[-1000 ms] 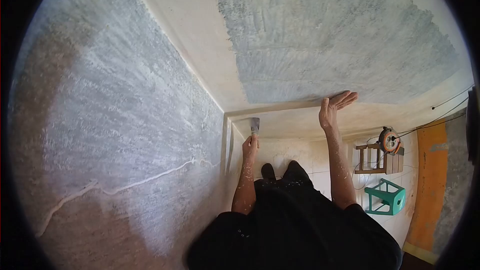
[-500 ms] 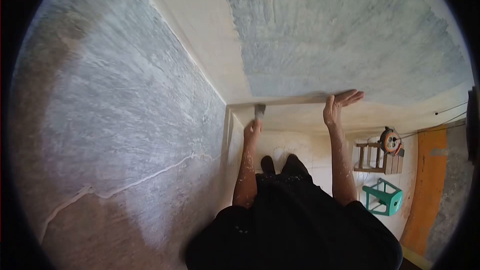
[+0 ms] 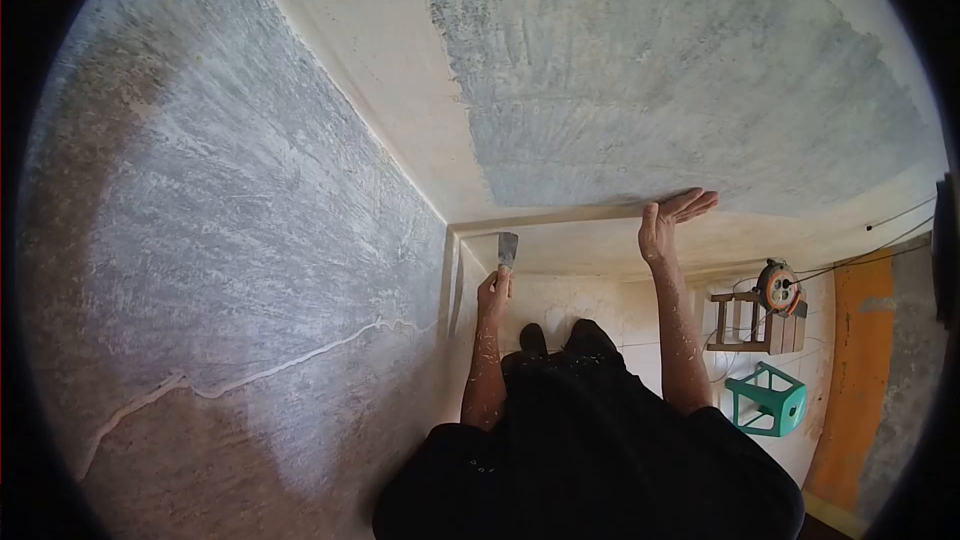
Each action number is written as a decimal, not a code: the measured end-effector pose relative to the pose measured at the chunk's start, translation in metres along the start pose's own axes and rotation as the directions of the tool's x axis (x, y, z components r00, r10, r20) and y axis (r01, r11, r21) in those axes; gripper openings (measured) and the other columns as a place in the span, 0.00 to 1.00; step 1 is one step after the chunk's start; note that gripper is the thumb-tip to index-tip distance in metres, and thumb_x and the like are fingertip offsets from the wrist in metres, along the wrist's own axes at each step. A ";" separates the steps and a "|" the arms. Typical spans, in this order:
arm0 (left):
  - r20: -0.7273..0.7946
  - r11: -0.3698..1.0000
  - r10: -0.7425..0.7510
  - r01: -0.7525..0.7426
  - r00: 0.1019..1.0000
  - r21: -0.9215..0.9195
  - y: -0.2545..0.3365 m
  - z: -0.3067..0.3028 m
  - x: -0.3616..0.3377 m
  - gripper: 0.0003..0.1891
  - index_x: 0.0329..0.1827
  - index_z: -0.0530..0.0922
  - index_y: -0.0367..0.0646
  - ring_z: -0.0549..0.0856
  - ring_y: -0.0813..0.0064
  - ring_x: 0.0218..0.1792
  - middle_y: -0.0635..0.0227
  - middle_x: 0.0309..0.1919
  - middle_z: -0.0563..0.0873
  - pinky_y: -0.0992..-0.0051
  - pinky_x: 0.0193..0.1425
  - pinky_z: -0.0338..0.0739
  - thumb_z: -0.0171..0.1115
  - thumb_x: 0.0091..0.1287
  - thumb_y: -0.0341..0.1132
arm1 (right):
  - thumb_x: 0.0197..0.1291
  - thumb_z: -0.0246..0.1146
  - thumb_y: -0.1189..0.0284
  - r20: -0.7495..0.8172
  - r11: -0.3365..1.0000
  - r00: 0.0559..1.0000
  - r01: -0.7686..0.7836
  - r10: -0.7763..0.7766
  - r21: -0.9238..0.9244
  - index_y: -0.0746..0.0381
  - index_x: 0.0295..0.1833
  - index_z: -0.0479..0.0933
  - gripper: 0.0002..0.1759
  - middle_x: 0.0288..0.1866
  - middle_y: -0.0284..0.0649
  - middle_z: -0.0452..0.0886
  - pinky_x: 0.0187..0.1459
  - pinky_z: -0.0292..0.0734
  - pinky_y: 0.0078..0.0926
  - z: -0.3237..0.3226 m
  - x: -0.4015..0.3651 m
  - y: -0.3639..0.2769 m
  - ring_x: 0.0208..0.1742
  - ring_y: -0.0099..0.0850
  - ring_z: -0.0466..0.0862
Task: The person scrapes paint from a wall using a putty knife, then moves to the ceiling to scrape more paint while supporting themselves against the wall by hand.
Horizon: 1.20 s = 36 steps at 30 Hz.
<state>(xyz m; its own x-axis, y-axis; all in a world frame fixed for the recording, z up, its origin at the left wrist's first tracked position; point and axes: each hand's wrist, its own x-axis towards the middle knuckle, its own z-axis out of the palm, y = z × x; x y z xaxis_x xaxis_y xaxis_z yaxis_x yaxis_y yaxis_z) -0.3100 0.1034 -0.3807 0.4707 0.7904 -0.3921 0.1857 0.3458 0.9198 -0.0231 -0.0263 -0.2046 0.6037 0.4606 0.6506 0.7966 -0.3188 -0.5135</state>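
Observation:
My left hand (image 3: 494,292) is closed round the handle of a scraper (image 3: 508,249), whose flat grey blade points away from me, near the lower part of the front wall beside the corner. My right hand (image 3: 668,222) is raised with its fingers stretched out, its palm side against or very close to the front wall (image 3: 640,90). That wall has a large grey-blue patch with pale bands round it. White flecks lie on both forearms.
A rough grey side wall (image 3: 260,210) with a pale, jagged line stands at the left. On the right are a wooden stool (image 3: 785,330) with an orange-black cable reel (image 3: 779,286), a green plastic stool (image 3: 775,400) and cables. Both feet are on the pale floor.
My left hand and the scraper have moved down in view, towards my body. My right hand has shifted slightly left and stays at the wall. The view has tilted a little.

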 end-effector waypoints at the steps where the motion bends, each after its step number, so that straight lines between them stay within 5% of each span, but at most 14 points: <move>1: -0.003 1.000 0.030 -0.030 1.000 -0.002 0.000 -0.003 -0.001 0.23 0.32 0.79 0.41 0.68 0.86 0.22 0.78 0.18 0.71 0.79 0.26 0.62 0.53 0.72 0.53 | 0.71 0.42 0.46 0.003 1.000 1.000 0.003 -0.003 0.003 0.64 0.74 0.17 0.50 0.73 0.63 0.08 0.67 0.09 0.61 0.001 -0.001 -0.001 0.73 0.57 0.09; 4: -0.001 0.995 0.064 -0.064 0.998 -0.077 -0.006 0.002 0.001 0.24 0.29 0.76 0.39 0.68 0.83 0.22 0.76 0.18 0.71 0.77 0.27 0.64 0.54 0.72 0.53 | 0.71 0.42 0.46 0.006 1.000 1.000 0.014 -0.014 0.014 0.64 0.74 0.16 0.50 0.73 0.63 0.08 0.67 0.09 0.62 0.002 0.001 -0.003 0.73 0.57 0.09; 7: -0.219 0.949 0.279 -0.233 0.935 0.214 -0.017 0.013 0.004 0.24 0.27 0.73 0.37 0.69 0.78 0.22 0.71 0.17 0.71 0.74 0.28 0.65 0.55 0.72 0.51 | 0.71 0.42 0.45 0.009 1.000 1.000 0.027 -0.027 0.007 0.65 0.74 0.16 0.51 0.72 0.63 0.07 0.66 0.08 0.63 0.001 0.002 -0.002 0.73 0.57 0.09; 16: -0.280 0.951 0.306 -0.278 0.910 0.136 0.010 0.046 0.015 0.25 0.26 0.71 0.39 0.68 0.83 0.25 0.75 0.20 0.70 0.76 0.29 0.63 0.54 0.71 0.53 | 0.71 0.42 0.48 0.044 1.000 0.999 0.012 -0.012 0.006 0.67 0.72 0.15 0.51 0.70 0.66 0.06 0.65 0.08 0.64 -0.002 -0.001 0.000 0.71 0.60 0.08; 19: -0.301 0.980 0.177 -0.141 0.937 0.137 -0.010 0.048 0.008 0.26 0.35 0.79 0.33 0.74 0.73 0.28 0.62 0.23 0.78 0.70 0.34 0.70 0.53 0.71 0.53 | 0.71 0.42 0.47 0.039 1.000 0.999 0.014 -0.014 0.003 0.65 0.73 0.15 0.51 0.71 0.64 0.06 0.66 0.08 0.63 0.000 -0.001 0.001 0.72 0.58 0.09; 22: -0.270 0.996 0.075 -0.057 0.960 0.074 0.010 0.043 0.003 0.27 0.36 0.80 0.33 0.75 0.74 0.28 0.63 0.23 0.77 0.70 0.35 0.70 0.53 0.71 0.54 | 0.71 0.42 0.46 0.070 1.000 0.998 0.003 -0.002 -0.010 0.65 0.72 0.14 0.51 0.70 0.66 0.06 0.65 0.08 0.64 -0.001 -0.001 0.002 0.71 0.60 0.07; 25: -0.309 0.989 0.142 -0.120 0.940 0.089 0.006 0.044 0.003 0.28 0.33 0.79 0.33 0.74 0.75 0.26 0.65 0.21 0.77 0.71 0.34 0.69 0.54 0.70 0.55 | 0.71 0.42 0.47 0.085 1.000 0.996 0.009 -0.008 -0.005 0.65 0.72 0.14 0.51 0.70 0.66 0.05 0.65 0.07 0.64 -0.002 -0.002 0.002 0.71 0.60 0.07; 28: -0.332 0.994 0.092 -0.108 0.939 -0.031 0.014 0.052 0.000 0.27 0.26 0.72 0.41 0.65 0.84 0.21 0.78 0.18 0.68 0.79 0.25 0.58 0.53 0.71 0.57 | 0.71 0.42 0.47 0.075 1.000 0.997 -0.002 0.002 0.006 0.64 0.73 0.14 0.51 0.70 0.66 0.06 0.65 0.08 0.63 -0.001 0.000 0.001 0.71 0.59 0.07; 36: -0.276 0.993 0.078 -0.099 0.958 -0.062 0.025 0.040 -0.002 0.26 0.21 0.67 0.47 0.63 0.85 0.19 0.79 0.17 0.64 0.78 0.22 0.56 0.53 0.71 0.57 | 0.71 0.40 0.45 0.038 0.999 0.999 0.017 -0.015 -0.031 0.64 0.73 0.14 0.50 0.72 0.64 0.07 0.66 0.08 0.63 0.001 0.005 0.001 0.73 0.57 0.09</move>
<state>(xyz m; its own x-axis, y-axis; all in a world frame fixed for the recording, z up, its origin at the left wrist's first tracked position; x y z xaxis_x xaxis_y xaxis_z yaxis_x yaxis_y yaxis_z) -0.2721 0.0906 -0.3558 0.2273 0.9239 -0.3079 0.0838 0.2965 0.9514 -0.0199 -0.0233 -0.2025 0.5899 0.4966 0.6367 0.8070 -0.3364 -0.4853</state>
